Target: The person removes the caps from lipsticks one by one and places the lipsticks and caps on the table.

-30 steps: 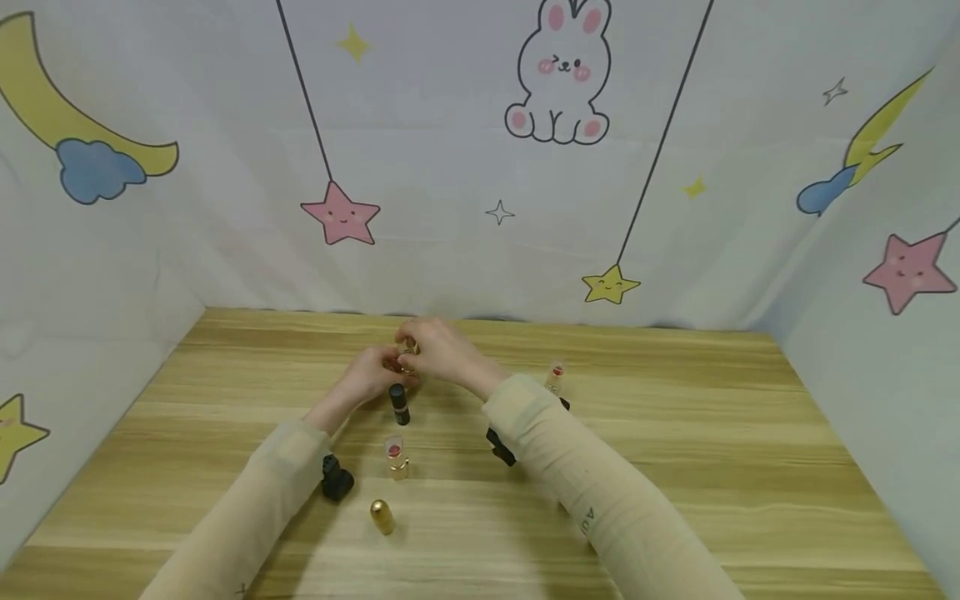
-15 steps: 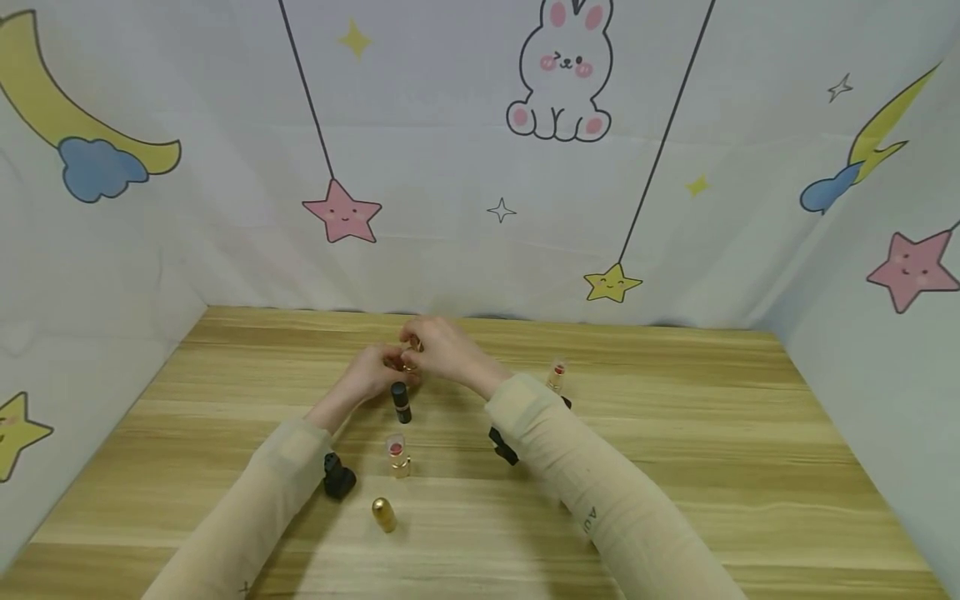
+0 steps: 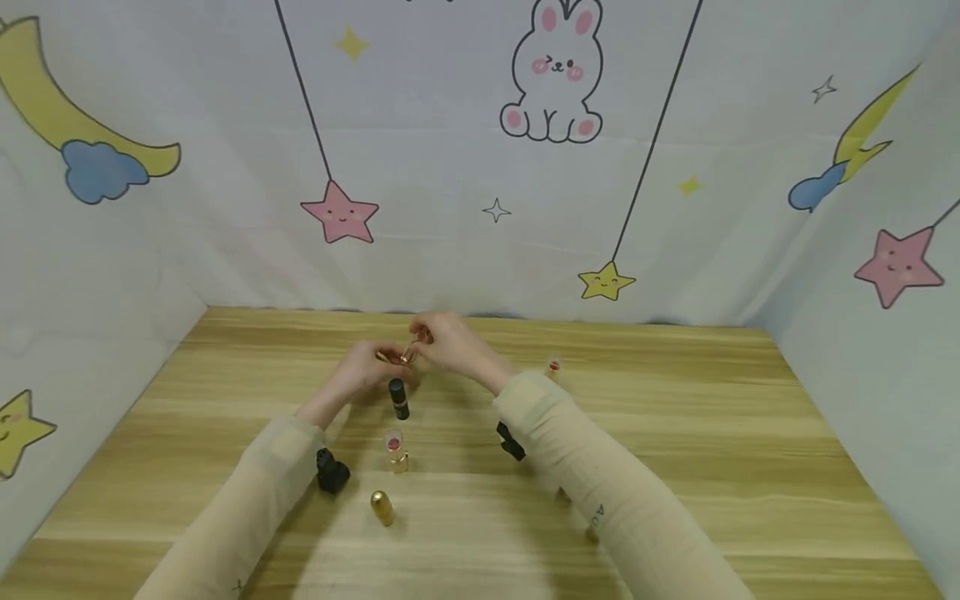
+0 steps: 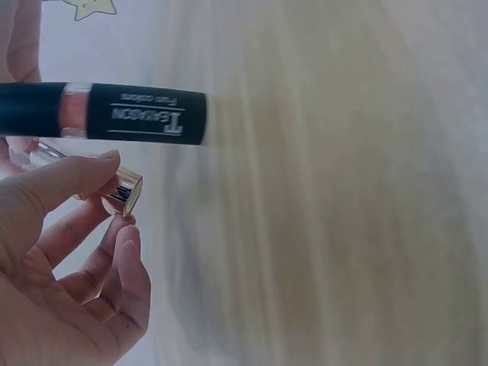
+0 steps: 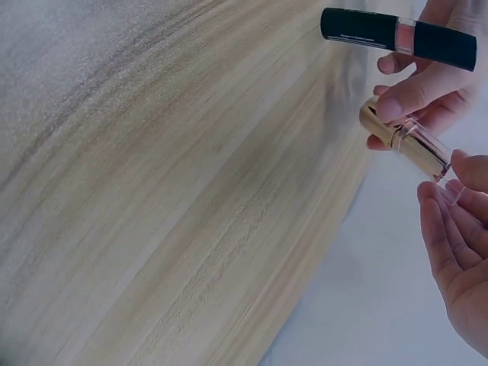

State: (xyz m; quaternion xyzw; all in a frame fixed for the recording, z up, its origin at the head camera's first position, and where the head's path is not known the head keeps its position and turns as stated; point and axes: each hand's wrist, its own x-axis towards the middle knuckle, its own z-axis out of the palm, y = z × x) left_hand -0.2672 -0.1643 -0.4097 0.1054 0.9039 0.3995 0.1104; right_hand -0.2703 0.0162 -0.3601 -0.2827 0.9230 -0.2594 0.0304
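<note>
Near the back of the table, both hands meet on one lipstick (image 5: 381,126) with a gold base and a clear cap. My left hand (image 3: 367,364) pinches the gold base between thumb and fingers, best seen in the left wrist view. At the clear end, my right hand (image 5: 469,255) pinches the cap (image 5: 450,187) with its fingertips. The lipstick is tilted in the right wrist view. A black tube with a pink band (image 3: 399,400) stands upright just in front of the left hand; its lettering shows in the left wrist view.
A clear-capped lipstick (image 3: 397,454) and a gold bullet-shaped tube (image 3: 382,508) stand nearer me on the wooden table (image 3: 675,417). Another lipstick (image 3: 553,367) is partly hidden behind the right sleeve (image 3: 600,475). White printed cloth (image 3: 450,250) walls the back and sides.
My right hand has shifted slightly to the right and back, and the gap between the hands looks a little wider. The other tubes stay where they were.
</note>
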